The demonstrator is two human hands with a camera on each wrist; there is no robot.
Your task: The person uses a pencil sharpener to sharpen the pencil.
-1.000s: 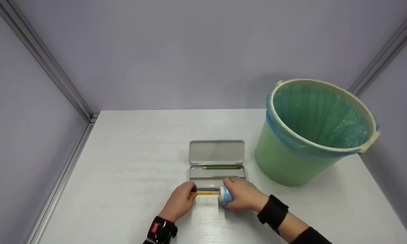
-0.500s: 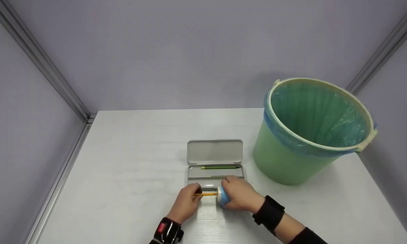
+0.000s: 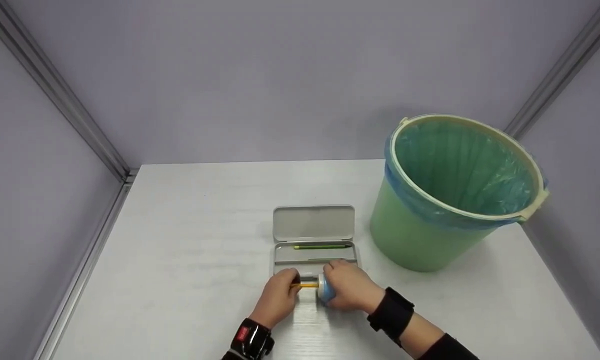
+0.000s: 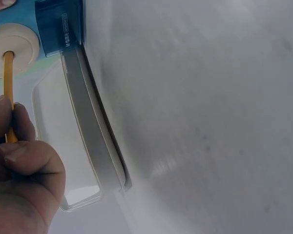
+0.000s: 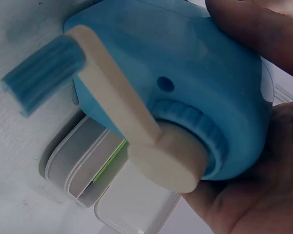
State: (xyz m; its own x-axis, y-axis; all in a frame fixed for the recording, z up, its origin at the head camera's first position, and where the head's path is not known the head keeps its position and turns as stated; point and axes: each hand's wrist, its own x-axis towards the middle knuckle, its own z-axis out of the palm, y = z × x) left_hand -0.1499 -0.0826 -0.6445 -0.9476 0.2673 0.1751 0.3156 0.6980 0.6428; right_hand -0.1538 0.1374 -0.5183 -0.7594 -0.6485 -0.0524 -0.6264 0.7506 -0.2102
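A blue hand-crank pencil sharpener (image 5: 219, 73) sits in the grip of my right hand (image 3: 352, 286), its cream crank (image 5: 117, 92) and ribbed blue knob (image 5: 44, 75) facing the right wrist camera. My left hand (image 3: 277, 296) pinches a yellow pencil (image 4: 8, 78) between thumb and fingers. The pencil's far end is inside the round hole of the sharpener's cream front (image 4: 24, 44), its tip hidden. Below the front in the left wrist view is a see-through blue drawer (image 4: 58, 27). Just beyond both hands an open grey pencil case (image 3: 314, 223) lies on the table.
A green pencil (image 3: 322, 246) lies in the case's tray, with a thin green strip (image 3: 325, 259) nearer the hands. A large green bin (image 3: 425, 240) lined with a blue bag stands to the right on the white table (image 3: 195, 250). Walls border the table's back and sides.
My left hand has moved right, closer to the sharpener, and less of the yellow pencil shows between the hands. The right hand keeps its grip. The head view has shifted slightly.
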